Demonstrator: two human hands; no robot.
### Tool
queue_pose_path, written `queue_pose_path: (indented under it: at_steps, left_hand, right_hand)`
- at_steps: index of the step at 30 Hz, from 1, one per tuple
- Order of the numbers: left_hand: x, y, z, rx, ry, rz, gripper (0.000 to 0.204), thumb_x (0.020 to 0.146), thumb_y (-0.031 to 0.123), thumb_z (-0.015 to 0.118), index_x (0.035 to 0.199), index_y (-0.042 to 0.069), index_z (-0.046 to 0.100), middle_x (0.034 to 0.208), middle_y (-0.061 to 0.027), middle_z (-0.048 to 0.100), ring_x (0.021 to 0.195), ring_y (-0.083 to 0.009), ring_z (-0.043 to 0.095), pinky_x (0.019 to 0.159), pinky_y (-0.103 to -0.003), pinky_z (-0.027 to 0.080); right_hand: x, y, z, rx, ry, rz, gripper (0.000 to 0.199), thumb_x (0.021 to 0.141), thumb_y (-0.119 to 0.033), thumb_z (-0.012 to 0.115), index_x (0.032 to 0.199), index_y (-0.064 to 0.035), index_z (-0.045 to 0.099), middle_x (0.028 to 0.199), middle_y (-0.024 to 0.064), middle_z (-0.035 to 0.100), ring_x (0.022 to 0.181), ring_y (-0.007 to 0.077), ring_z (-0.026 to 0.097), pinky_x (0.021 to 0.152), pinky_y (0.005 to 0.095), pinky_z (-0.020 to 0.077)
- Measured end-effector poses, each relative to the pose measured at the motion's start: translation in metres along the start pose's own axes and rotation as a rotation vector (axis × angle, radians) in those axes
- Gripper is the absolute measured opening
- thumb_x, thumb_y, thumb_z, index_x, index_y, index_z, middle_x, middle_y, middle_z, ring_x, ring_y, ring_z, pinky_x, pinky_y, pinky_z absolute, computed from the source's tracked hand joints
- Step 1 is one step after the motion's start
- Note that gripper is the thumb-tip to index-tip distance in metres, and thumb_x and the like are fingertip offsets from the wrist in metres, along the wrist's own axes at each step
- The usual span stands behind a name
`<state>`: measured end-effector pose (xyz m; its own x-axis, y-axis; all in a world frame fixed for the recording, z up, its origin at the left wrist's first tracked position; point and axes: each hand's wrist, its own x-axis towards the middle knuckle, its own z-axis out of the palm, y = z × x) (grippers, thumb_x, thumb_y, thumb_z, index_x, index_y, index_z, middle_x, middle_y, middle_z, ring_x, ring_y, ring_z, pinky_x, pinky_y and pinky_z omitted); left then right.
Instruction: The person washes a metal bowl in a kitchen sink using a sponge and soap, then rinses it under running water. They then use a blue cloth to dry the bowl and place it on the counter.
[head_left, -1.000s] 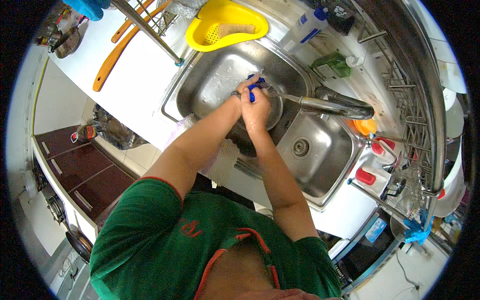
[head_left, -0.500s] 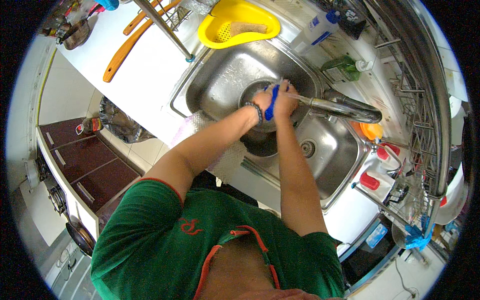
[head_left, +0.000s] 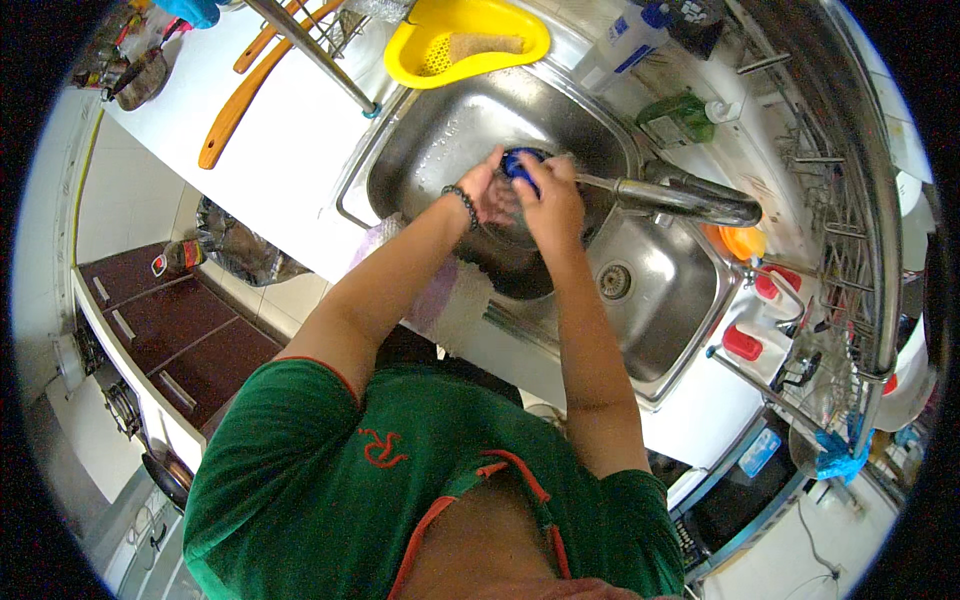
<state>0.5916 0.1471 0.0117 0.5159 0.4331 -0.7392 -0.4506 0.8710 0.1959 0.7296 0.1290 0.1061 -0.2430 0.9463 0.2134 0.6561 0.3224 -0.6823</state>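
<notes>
Both my hands are over the larger steel sink basin (head_left: 415,130), close to the running tap (head_left: 690,203). My right hand (head_left: 555,205) has its fingers curled onto a bright blue, soft-looking thing (head_left: 522,163), its exact kind blurred. Beside it, my left hand (head_left: 490,192), wearing a dark beaded bracelet on the wrist, is open with fingers stretched toward the blue thing. Water streams from the spout toward my right hand. Below my hands a dark round vessel (head_left: 522,283), perhaps a pan, is partly hidden by my forearms.
A yellow strainer (head_left: 430,65) with a tan sponge (head_left: 487,46) sits at the far sink edge. Bottles, one white (head_left: 618,48) and one green (head_left: 678,120), stand behind the sink. The smaller basin (head_left: 665,300) is at right, a metal rack (head_left: 870,250) beyond.
My hands, clasped together around the blue thing before, have come apart. The left hand has moved left and opened. More of the blue thing shows between them.
</notes>
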Motion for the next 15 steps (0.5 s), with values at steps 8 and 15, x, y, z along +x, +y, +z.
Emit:
queue_pose_path:
  at_steps: [8,15]
  left_hand:
    - [0.001,-0.003,0.021,0.197,-0.101,0.436,0.029,0.082,0.017,0.059,0.107,0.003,0.055,0.097,-0.0102,0.062,0.081,-0.0181,0.062,0.072,-0.031,0.051]
    - [-0.020,0.019,0.021,0.227,-0.041,0.461,0.019,0.082,0.017,0.059,0.096,0.003,0.060,0.084,-0.0057,0.064,0.068,-0.0139,0.061,0.064,-0.027,0.051]
  right_hand:
    - [-0.041,0.053,0.015,0.204,0.145,0.432,0.041,0.074,-0.015,0.064,0.110,-0.0019,0.051,0.101,0.0143,0.059,0.088,0.0244,0.058,0.076,0.0334,0.0451]
    - [-0.016,0.084,0.020,0.988,-0.282,0.695,0.052,0.070,-0.021,0.070,0.114,-0.0007,0.050,0.091,0.0047,0.062,0.078,0.0154,0.057,0.075,0.0293,0.0440]
